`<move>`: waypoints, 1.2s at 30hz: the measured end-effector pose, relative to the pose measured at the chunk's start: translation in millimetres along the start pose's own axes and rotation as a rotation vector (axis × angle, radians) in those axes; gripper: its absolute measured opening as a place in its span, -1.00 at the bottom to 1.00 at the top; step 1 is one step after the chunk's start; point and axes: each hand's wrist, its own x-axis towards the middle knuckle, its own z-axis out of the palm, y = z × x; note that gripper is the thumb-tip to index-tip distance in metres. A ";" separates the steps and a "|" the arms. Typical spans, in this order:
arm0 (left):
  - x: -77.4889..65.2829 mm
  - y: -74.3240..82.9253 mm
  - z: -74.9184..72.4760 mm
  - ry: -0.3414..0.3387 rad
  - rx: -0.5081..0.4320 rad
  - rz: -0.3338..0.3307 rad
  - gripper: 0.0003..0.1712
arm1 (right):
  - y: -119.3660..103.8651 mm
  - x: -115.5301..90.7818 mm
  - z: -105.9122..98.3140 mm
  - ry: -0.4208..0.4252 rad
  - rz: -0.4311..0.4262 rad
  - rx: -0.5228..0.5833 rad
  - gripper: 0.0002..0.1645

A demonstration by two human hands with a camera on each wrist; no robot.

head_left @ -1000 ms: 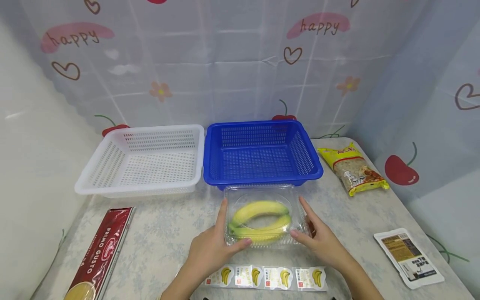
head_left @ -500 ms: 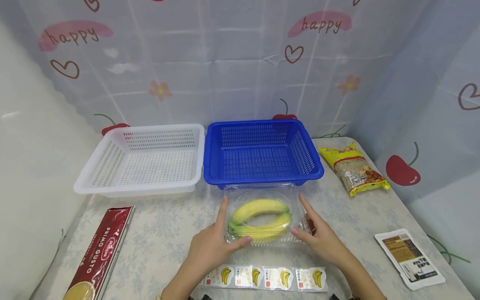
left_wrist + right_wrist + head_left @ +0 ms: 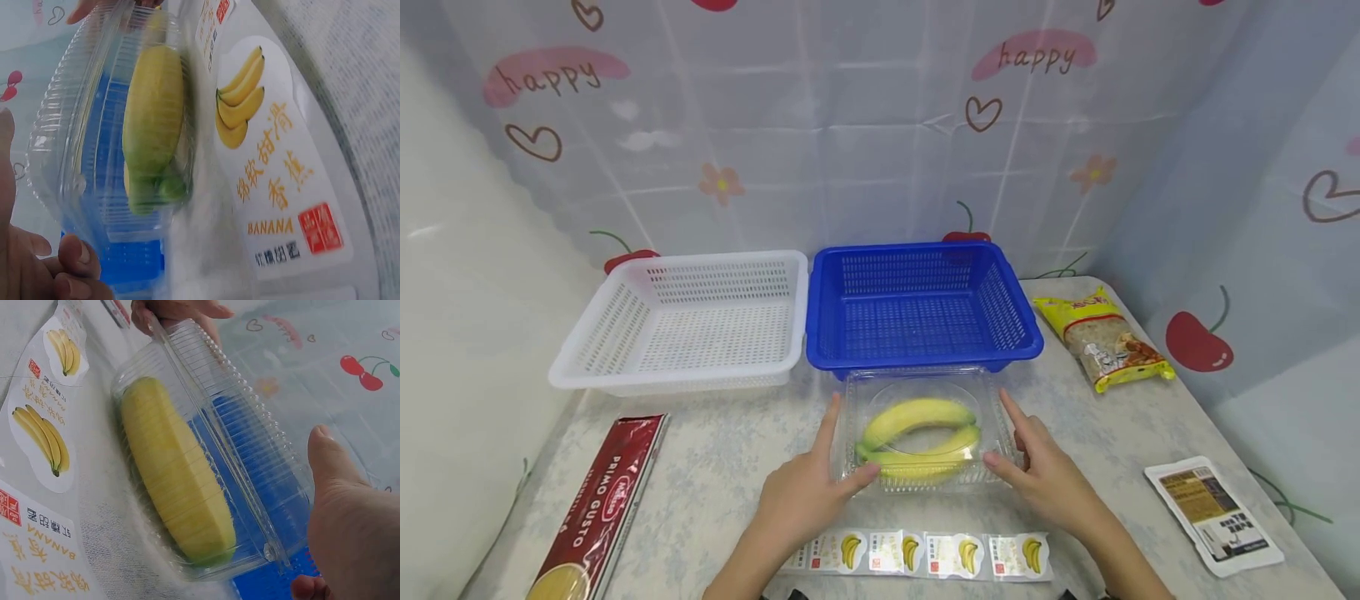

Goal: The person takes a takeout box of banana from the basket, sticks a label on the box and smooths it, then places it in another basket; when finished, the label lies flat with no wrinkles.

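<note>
Two yellow bananas with green ends (image 3: 917,421) lie inside a clear plastic clamshell box (image 3: 928,383), its lid down. My left hand (image 3: 797,500) is beside the box's left side, its index finger straight and slightly apart from the wall. In the left wrist view the left fingers (image 3: 78,259) are near a box corner. On the other side, my right hand (image 3: 1048,483) has its index finger along the right wall, with the thumb over the front corner. The right wrist view shows the right thumb (image 3: 328,456) just off the lid. Nothing is gripped in either hand.
A strip of banana stickers (image 3: 925,554) lies in front of the box. Behind stand a white basket (image 3: 700,379) and a blue basket (image 3: 925,364). A red spaghetti packet (image 3: 602,504) lies left; a yellow food bag (image 3: 1105,337) and white pouch (image 3: 1213,517) lie right.
My left hand has drawn a little to the left, away from the box's wall. The right hand stays almost in place, and the box with the bananas has barely shifted.
</note>
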 end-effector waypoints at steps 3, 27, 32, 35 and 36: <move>-7.8 -10.0 -8.8 0.028 -0.010 -0.025 0.14 | -7.7 -4.0 -3.0 0.070 0.000 -0.077 0.01; -60.3 -100.6 -31.4 -0.100 -0.005 -0.044 -0.24 | -94.8 -33.6 74.5 -0.170 -0.751 0.200 -0.48; -61.6 -109.5 -27.3 -0.128 0.002 -0.067 -0.34 | -103.9 -31.8 105.9 -0.383 -0.687 0.231 -0.51; -62.0 -113.2 -25.5 -0.140 -0.012 -0.069 -0.41 | -108.7 -28.5 121.6 -0.459 -0.639 0.222 -0.49; -62.2 -114.2 -25.0 -0.144 -0.020 -0.066 -0.43 | -110.6 -27.6 125.6 -0.479 -0.619 0.219 -0.48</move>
